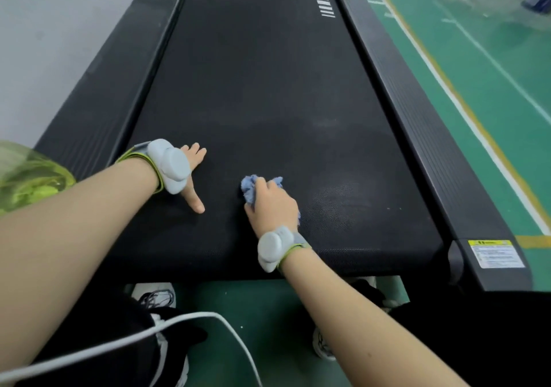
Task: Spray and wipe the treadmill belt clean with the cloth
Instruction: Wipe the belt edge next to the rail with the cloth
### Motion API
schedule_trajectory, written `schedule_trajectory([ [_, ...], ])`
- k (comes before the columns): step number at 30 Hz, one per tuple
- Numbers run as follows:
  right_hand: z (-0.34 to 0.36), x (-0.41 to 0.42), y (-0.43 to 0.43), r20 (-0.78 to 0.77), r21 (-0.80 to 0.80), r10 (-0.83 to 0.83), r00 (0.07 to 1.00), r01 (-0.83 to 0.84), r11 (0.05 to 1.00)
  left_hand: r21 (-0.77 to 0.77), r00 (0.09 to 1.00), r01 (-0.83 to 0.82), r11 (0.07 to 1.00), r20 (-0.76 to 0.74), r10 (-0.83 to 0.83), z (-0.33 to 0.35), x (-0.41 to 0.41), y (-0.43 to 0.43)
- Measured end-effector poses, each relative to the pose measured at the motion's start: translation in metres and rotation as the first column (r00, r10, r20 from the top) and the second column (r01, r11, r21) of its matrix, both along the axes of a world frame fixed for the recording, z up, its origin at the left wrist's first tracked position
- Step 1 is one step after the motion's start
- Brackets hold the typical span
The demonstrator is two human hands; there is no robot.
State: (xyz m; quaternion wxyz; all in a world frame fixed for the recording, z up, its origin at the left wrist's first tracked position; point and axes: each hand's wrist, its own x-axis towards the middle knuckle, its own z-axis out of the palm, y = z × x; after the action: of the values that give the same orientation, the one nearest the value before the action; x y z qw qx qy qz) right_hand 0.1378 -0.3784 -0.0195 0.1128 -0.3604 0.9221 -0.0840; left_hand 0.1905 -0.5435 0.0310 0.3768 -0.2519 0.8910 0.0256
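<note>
The black treadmill belt [262, 88] runs away from me, with a faint damp sheen across its near part. My right hand [272, 203] grips a crumpled blue cloth [250, 188] and holds it down on the belt near the rear end. My left hand [193, 175] rests flat on the belt to the left of the cloth, fingers straight and spread. Both wrists carry white sensor bands. No spray bottle shows in this view.
Black side rails [417, 112] flank the belt; the right one ends in a cap with a warning label [496, 254]. Green floor with white and yellow lines [477, 124] lies to the right. A white cable [190, 319] crosses my legs and shoes below the belt's end.
</note>
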Motion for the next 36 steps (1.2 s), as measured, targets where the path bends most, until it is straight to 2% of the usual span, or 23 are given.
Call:
schedule_trajectory([
  [4, 0.000, -0.031, 0.041, -0.072, 0.039, -0.044, 0.996, 0.047, 0.998, -0.001, 0.999, -0.013, 1.000, 0.031, 0.013, 0.000, 0.006, -0.002],
  [7, 0.001, -0.067, 0.092, -0.155, 0.078, -0.206, 0.966, 0.220, 0.972, -0.003, 0.999, -0.015, 1.000, 0.032, 0.015, -0.003, 0.010, -0.008],
  [12, 0.004, -0.112, 0.176, -0.208, 0.041, -0.561, 0.801, 0.580, 0.814, 0.018, 1.000, 0.013, 1.000, 0.025, -0.014, -0.012, 0.009, -0.011],
  [14, 0.005, -0.115, 0.183, -0.184, 0.022, -0.637, 0.749, 0.651, 0.759, 0.011, 0.999, 0.033, 0.999, 0.025, -0.033, -0.016, 0.007, -0.014],
  [16, 0.005, -0.109, 0.173, -0.160, 0.009, -0.660, 0.734, 0.670, 0.742, 0.000, 0.999, 0.041, 0.999, 0.021, -0.041, -0.020, 0.006, -0.019],
  [23, 0.002, -0.048, 0.099, -0.125, -0.004, -0.441, 0.889, 0.444, 0.896, 0.009, 1.000, 0.031, 0.999, -0.002, -0.031, -0.031, 0.002, -0.020],
  [25, 0.001, -0.026, 0.074, -0.112, -0.015, -0.323, 0.940, 0.324, 0.946, 0.007, 1.000, 0.030, 1.000, -0.001, -0.030, -0.031, 0.002, -0.021],
  [27, 0.001, 0.000, 0.056, -0.097, -0.011, -0.135, 0.986, 0.134, 0.991, 0.003, 1.000, 0.021, 1.000, 0.004, -0.021, -0.033, 0.001, -0.020],
  [29, 0.000, 0.022, 0.036, -0.045, -0.005, 0.044, 0.998, -0.044, 0.999, -0.016, 1.000, 0.020, 1.000, 0.017, -0.020, -0.031, 0.004, -0.019],
  [31, -0.004, 0.034, 0.025, -0.042, 0.009, 0.135, 0.990, -0.135, 0.991, -0.038, 0.999, 0.047, 0.998, 0.029, -0.046, -0.030, 0.004, -0.014],
  [33, -0.008, 0.038, 0.017, -0.153, -0.072, 0.185, 0.971, -0.198, 0.978, -0.093, 0.997, 0.071, 0.993, 0.048, -0.067, -0.027, 0.007, -0.011],
  [36, -0.011, 0.037, 0.012, -0.207, -0.102, 0.207, 0.956, -0.232, 0.967, -0.187, 0.991, 0.116, 0.975, 0.092, -0.100, -0.020, 0.018, -0.018],
])
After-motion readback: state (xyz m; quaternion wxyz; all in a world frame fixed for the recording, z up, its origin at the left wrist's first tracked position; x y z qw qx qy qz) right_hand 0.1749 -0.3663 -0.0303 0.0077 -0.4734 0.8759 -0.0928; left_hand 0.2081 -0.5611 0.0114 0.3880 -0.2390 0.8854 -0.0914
